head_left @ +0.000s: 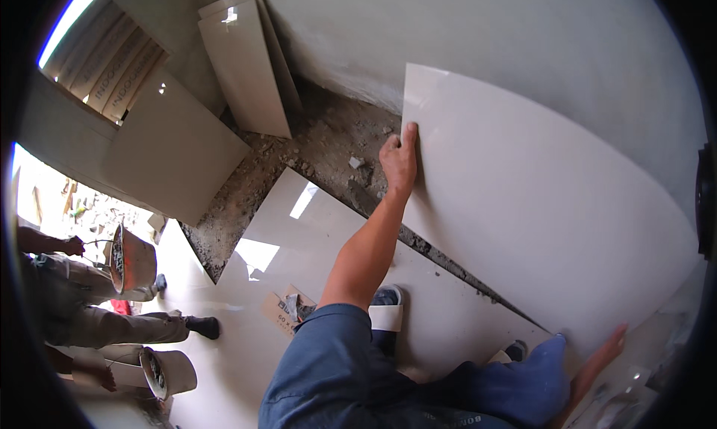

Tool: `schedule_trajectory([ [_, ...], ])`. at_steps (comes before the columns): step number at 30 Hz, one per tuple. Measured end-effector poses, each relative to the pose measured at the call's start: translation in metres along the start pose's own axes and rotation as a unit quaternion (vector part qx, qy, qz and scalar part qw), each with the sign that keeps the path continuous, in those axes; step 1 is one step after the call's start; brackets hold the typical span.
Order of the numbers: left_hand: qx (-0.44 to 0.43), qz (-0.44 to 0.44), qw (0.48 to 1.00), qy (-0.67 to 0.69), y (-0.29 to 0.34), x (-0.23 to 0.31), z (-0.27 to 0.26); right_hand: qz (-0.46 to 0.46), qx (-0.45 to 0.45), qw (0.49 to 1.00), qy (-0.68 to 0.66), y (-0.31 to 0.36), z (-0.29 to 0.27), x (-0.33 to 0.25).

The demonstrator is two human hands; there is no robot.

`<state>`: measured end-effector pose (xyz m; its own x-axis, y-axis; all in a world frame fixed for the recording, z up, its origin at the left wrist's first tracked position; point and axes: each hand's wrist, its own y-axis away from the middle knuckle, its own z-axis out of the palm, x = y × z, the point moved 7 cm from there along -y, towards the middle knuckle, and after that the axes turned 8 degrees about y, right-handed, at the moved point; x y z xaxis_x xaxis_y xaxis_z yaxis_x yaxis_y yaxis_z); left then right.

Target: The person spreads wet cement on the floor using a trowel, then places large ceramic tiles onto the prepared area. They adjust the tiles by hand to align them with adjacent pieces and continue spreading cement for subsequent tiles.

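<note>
Tile (538,197), large, rectangular, glossy cream, is on the right beside a grey plastered wall (523,25). The bare left hand (399,162) clamps its left edge; the bare right hand (614,344) is at its near edge, grip impossible to tell.

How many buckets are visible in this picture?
2: an upper bucket and a lower bucket, both at the picture's left, beside a co-worker's legs. Others may be hidden behind that person.
</note>
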<state>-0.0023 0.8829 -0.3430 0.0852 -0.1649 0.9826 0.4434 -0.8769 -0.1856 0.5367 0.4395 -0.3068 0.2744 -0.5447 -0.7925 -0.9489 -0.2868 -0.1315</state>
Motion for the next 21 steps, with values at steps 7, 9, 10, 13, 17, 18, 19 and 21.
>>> schedule_trajectory([
  [7, 0.045, -0.098, 0.993, 0.038, -0.089, -0.014, -0.057, -0.282, 0.013, 0.959, 0.005, -0.022, 0.029, -0.312],
  [9, 0.042, -0.135, 0.989, 0.040, -0.092, -0.032, -0.073, -0.389, 0.027, 0.919, 0.052, -0.004, 0.050, -0.413],
  [10, 0.039, -0.173, 0.981, 0.079, -0.091, -0.046, -0.080, -0.414, 0.027, 0.908, 0.061, 0.009, 0.064, -0.462],
  [13, 0.017, -0.274, 0.947, 0.169, -0.091, -0.087, -0.093, -0.560, 0.022, 0.824, 0.088, 0.082, 0.117, -0.590],
  [17, -0.022, -0.223, 0.974, 0.017, -0.100, -0.127, -0.133, -0.613, -0.045, 0.782, 0.103, 0.182, 0.187, -0.707],
  [18, -0.031, -0.156, 0.984, -0.080, -0.099, -0.132, -0.154, -0.622, -0.065, 0.773, 0.105, 0.205, 0.205, -0.730],
  [19, -0.031, -0.204, 0.967, -0.149, -0.086, -0.152, -0.181, -0.635, -0.045, 0.761, 0.122, 0.226, 0.222, -0.748],
  [21, 0.034, -0.183, 0.933, -0.309, -0.060, -0.171, -0.247, -0.656, -0.027, 0.743, 0.131, 0.263, 0.256, -0.774],
])
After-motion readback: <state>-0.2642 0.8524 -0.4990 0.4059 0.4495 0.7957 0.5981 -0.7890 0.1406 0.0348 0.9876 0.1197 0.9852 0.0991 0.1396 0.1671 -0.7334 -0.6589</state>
